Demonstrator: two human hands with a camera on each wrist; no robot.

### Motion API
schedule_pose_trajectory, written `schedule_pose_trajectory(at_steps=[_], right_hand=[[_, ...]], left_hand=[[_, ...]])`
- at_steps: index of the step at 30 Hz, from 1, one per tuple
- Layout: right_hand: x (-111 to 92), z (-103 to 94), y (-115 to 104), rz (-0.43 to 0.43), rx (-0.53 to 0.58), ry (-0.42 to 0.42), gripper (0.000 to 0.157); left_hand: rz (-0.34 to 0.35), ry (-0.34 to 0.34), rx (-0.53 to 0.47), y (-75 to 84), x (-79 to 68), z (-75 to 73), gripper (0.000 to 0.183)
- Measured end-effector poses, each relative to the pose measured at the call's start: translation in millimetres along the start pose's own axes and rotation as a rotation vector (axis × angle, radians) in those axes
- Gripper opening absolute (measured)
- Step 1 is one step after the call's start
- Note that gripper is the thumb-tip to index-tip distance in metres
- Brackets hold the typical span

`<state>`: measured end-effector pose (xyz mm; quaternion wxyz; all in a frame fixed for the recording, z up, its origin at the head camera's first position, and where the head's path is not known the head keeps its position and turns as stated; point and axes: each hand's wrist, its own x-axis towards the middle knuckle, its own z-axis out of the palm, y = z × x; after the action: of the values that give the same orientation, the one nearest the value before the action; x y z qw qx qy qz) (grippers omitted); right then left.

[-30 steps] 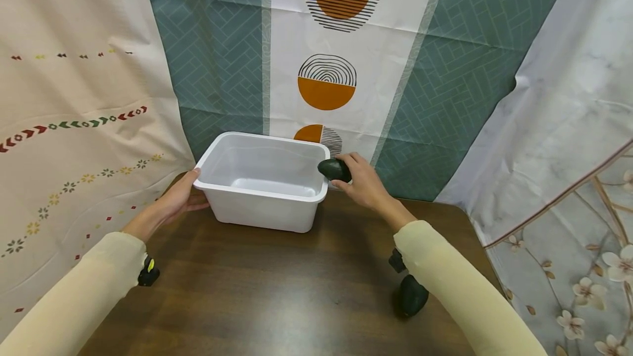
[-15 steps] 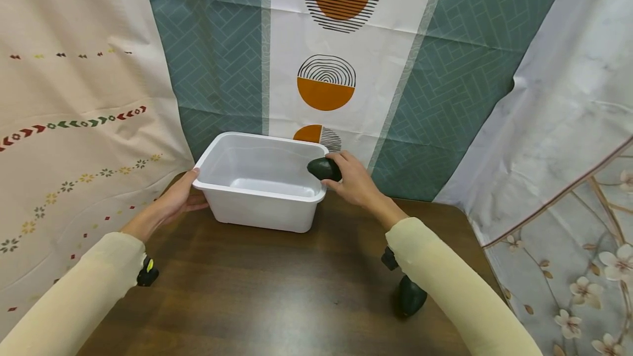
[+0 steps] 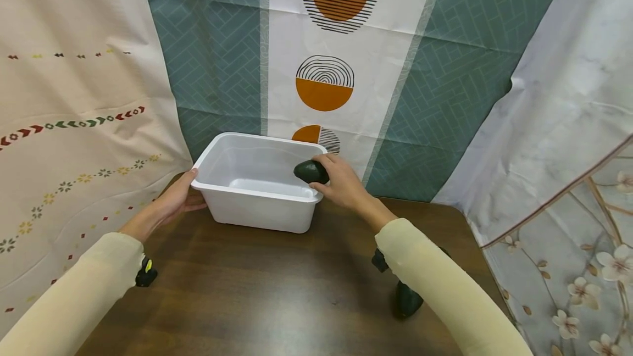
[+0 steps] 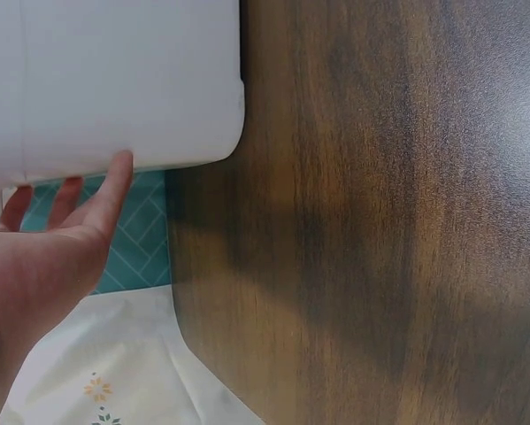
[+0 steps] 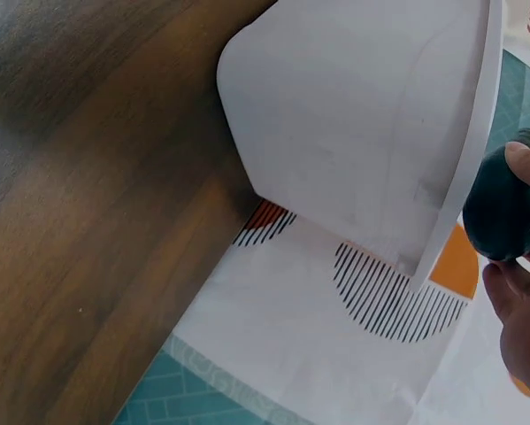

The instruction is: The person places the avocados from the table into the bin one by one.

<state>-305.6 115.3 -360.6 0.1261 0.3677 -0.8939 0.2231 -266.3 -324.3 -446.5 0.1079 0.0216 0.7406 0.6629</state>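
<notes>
In the head view a white plastic bin [image 3: 257, 210] stands at the back of the table, nothing visible lying in it. My left hand [image 3: 173, 202] holds its left end, thumb at the rim and fingers against the outer wall; the left wrist view shows those fingertips [image 4: 120, 164] touching the wall. Over the bin's right end my right hand [image 3: 338, 180] grips a dark green avocado [image 3: 309, 171] between thumb and fingers, the fruit above the opening. A second avocado [image 3: 408, 299] lies on the table, partly hidden by the right sleeve.
The brown wooden table [image 3: 277, 290] extends toward me in front of the bin. A patterned cloth [image 3: 321, 26] hangs right behind it, with more cloths at both sides. Something dark peeks out beyond the right sleeve [image 3: 435, 284]. A black device [image 3: 379, 261] sits at the right wrist.
My right hand has carried the avocado leftward, from the bin's right rim to above its opening. The left hand and the bin stay nearly where they were.
</notes>
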Motion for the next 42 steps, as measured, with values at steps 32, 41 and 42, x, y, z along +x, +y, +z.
schedule_pose_trajectory(at_steps=[32,41,42], right_hand=[[10,12.6,-24,0.08,0.191,0.058,0.061],[17,10.8,-29,0.19,0.416,0.151,0.06],[18,10.5,-28,0.199,0.445,0.164,0.059]], left_hand=[[-0.009,-0.004,0.002,0.5,-0.5,1.5,0.078],[-0.005,-0.001,0.006,0.4,-0.7,1.3,0.078],[-0.005,-0.001,0.007,0.4,-0.3,1.5,0.078]])
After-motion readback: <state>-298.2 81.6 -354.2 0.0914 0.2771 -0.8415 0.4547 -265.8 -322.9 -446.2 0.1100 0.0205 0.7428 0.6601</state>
